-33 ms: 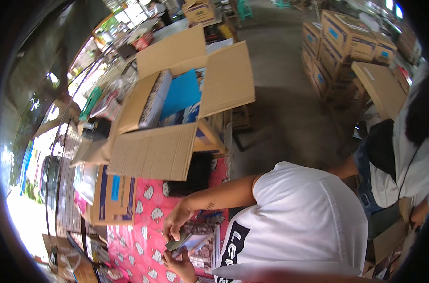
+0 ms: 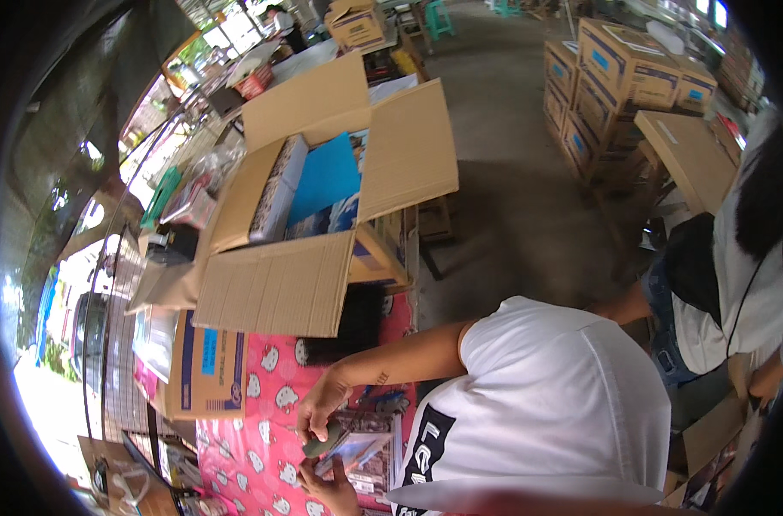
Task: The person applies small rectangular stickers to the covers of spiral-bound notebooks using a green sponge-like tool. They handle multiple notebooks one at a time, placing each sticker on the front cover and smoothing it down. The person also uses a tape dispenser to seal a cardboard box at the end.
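Observation:
My right hand [image 2: 324, 408] pinches a small dark grey-green object [image 2: 322, 444] over a stack of picture-covered booklets [image 2: 367, 460]; its exact kind cannot be made out. Close by, at the lower edge, is my left hand [image 2: 333, 492], its thumb and fingers apart beside the near corner of the top booklet. The booklets lie on a pink cartoon-print tablecloth [image 2: 267, 430], right against my white shirt. A black bundle [image 2: 348, 331] rests on the cloth beyond my right forearm.
Past the bundle, a large open carton [image 2: 267, 279] holds stacked booklets and a blue sheet [image 2: 327, 182]. A smaller carton [image 2: 206, 365] stands left. Stacked cartons [image 2: 619, 95] are at the far right. Another person [image 2: 735, 249] is at the right, beside an open box [image 2: 709, 434].
The view has shifted slightly, so the cartons and table sit a little lower. Both hands keep nearly the same place; the dark object looks slightly turned in my right fingers.

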{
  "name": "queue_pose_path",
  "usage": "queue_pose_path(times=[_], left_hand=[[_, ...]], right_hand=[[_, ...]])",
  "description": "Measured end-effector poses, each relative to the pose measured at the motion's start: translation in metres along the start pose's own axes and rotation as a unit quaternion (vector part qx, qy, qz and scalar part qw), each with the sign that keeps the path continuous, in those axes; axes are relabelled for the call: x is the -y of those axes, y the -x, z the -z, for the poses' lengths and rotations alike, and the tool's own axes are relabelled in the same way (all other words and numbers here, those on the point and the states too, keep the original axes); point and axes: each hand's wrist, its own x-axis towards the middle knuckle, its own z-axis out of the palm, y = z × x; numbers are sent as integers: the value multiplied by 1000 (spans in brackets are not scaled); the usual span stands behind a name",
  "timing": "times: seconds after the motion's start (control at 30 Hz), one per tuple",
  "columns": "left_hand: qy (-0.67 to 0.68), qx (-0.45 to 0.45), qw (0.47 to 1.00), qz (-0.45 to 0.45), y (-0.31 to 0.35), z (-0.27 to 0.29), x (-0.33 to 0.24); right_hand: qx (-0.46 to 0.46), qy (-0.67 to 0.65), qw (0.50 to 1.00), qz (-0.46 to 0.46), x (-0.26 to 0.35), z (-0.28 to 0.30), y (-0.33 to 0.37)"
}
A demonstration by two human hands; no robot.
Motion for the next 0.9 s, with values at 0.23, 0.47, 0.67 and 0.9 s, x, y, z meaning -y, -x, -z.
queue_pose_path(times=[0.23, 0.47, 0.67, 0.9], left_hand=[[40, 59, 997, -40, -5, 13, 20], [-33, 131, 984, -120, -6, 26, 23], [-88, 91, 981, -147, -11, 16, 43], [-115, 15, 984, -137, -9, 6, 29]], right_hand=[[3, -55, 998, -7, -1, -8, -2], [-16, -45, 999, -21, -12, -5, -7], [29, -168, 985, 38, -9, -2, -6], [1, -1, 1000, 14, 0, -6, 5]])
